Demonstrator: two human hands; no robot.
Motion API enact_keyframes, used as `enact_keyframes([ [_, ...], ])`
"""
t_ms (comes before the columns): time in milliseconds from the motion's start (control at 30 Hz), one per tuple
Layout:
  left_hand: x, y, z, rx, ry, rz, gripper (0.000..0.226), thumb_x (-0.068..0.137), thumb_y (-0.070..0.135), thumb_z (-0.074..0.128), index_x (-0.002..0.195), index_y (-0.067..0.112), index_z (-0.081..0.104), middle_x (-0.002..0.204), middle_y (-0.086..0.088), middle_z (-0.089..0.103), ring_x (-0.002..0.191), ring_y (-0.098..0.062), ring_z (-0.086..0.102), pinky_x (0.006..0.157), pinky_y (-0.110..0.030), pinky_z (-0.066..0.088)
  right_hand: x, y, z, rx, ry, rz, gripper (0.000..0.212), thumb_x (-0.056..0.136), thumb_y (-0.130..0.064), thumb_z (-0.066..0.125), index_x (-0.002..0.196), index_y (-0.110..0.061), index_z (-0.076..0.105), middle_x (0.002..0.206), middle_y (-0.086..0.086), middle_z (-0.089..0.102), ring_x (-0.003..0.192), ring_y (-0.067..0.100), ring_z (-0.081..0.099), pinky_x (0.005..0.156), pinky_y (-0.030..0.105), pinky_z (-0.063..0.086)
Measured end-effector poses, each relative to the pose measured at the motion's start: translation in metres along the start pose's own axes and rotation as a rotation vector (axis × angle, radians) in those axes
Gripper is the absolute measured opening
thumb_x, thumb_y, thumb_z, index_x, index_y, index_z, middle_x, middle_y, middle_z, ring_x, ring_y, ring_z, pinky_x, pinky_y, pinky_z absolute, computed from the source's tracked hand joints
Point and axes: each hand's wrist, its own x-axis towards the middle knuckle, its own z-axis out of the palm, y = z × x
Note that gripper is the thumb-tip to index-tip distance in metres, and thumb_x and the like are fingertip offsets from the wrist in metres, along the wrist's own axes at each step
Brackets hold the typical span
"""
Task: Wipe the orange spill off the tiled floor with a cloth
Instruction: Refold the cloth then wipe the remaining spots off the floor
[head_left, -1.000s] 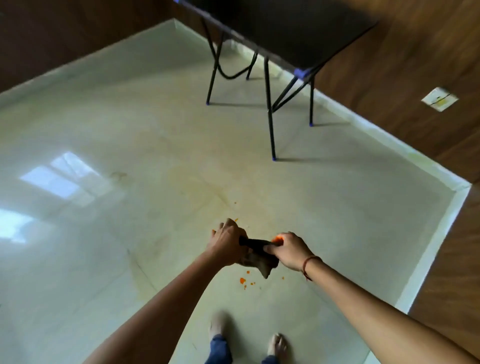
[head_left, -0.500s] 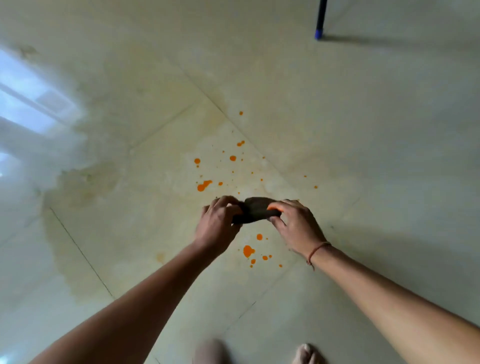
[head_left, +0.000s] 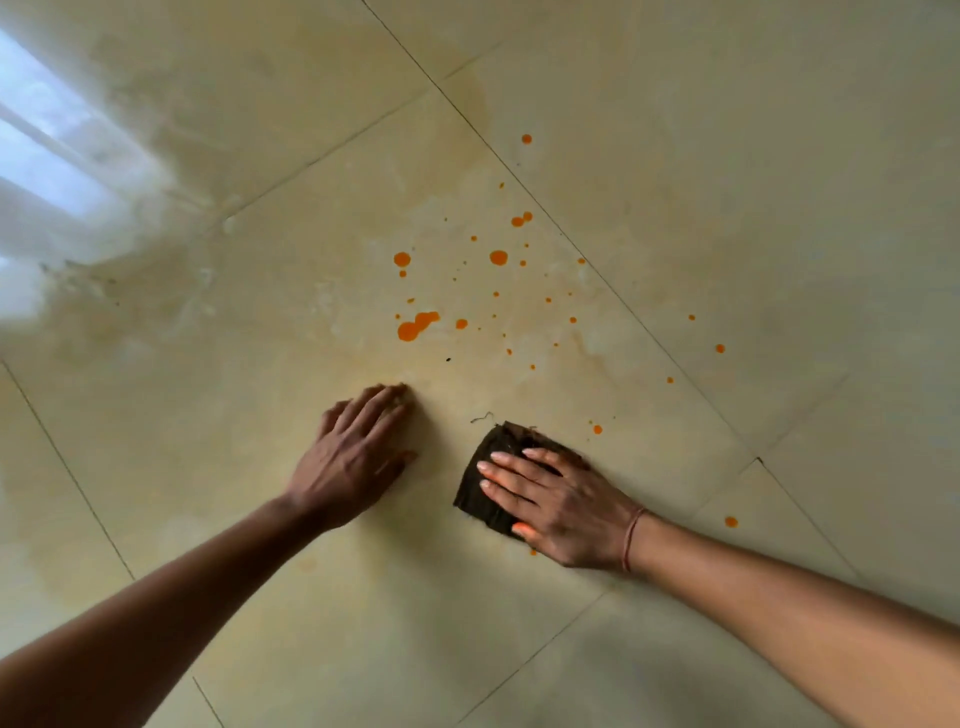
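Observation:
A dark brown cloth (head_left: 493, 457) lies flat on the cream tiled floor (head_left: 727, 208). My right hand (head_left: 561, 501) presses down on it with fingers spread; its thumb tip is stained orange. My left hand (head_left: 353, 452) rests flat on the bare tile to the left of the cloth, fingers together, holding nothing. The orange spill (head_left: 415, 325) is a scatter of drops and small blots beyond both hands, the biggest blot up and left of the cloth. Stray drops lie near the cloth's far corner (head_left: 597, 429) and to the right of my wrist (head_left: 731, 521).
Pale smeared patches cover the tile around the spill. A bright window reflection (head_left: 57, 171) glares at the upper left. Dark grout lines cross the floor diagonally. A short thread (head_left: 483, 417) lies just beyond the cloth.
Both hands held the cloth in the air together; now it lies on the floor under my right hand and my left hand has let go and rests on the tile. The view has come much closer to the floor.

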Motion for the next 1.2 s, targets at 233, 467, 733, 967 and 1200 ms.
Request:
enact_keyframes([
  [233,-0.002,0.01,0.011,-0.018,0.03,0.071,0.06,0.097,0.049,0.029,0.144,0.013,0.037,0.152,-0.015,0.034,0.141,-0.035,0.028,0.112,-0.046,0.018,-0.043,-0.066,0.027,0.087,0.052,0.253,0.057,0.093,-0.037,0.044,0.148,-0.024,0.036,0.156,0.008,0.031,0.144,0.023,0.029,0.112,0.042,0.026],
  [467,0.055,0.075,0.016,-0.071,0.018,0.334,0.053,0.093,0.029,0.038,0.144,0.014,0.038,0.156,-0.01,0.029,0.144,-0.029,0.023,0.114,-0.049,0.023,-0.016,0.007,0.007,0.109,0.204,1.022,0.056,0.094,-0.037,0.038,0.147,-0.018,0.04,0.155,0.012,0.034,0.143,0.029,0.031,0.113,0.046,0.027],
  [733,0.122,0.098,-0.002,0.044,0.053,0.528,0.054,0.089,0.013,0.046,0.142,0.008,0.042,0.152,-0.012,0.036,0.141,-0.031,0.03,0.111,-0.044,0.023,-0.097,-0.035,0.024,0.119,0.17,0.995,0.059,0.093,-0.039,0.036,0.149,-0.02,0.036,0.156,0.009,0.031,0.143,0.027,0.028,0.109,0.046,0.031],
  [967,0.136,0.151,0.032,0.098,-0.006,0.639,0.052,0.099,0.031,0.032,0.144,0.008,0.038,0.152,-0.012,0.037,0.141,-0.029,0.033,0.111,-0.04,0.021,-0.12,-0.03,0.029,0.076,0.197,1.26,0.059,0.096,-0.04,0.033,0.151,-0.018,0.032,0.158,0.011,0.028,0.146,0.029,0.023,0.114,0.048,0.026],
  [1200,0.139,0.153,0.038,0.115,-0.003,0.627,0.052,0.099,0.031,0.032,0.144,0.005,0.04,0.15,-0.014,0.039,0.14,-0.03,0.035,0.111,-0.042,0.026,-0.127,0.022,0.024,0.049,0.301,1.539,0.058,0.095,-0.039,0.038,0.148,-0.015,0.039,0.156,0.013,0.031,0.144,0.031,0.026,0.114,0.049,0.026],
])
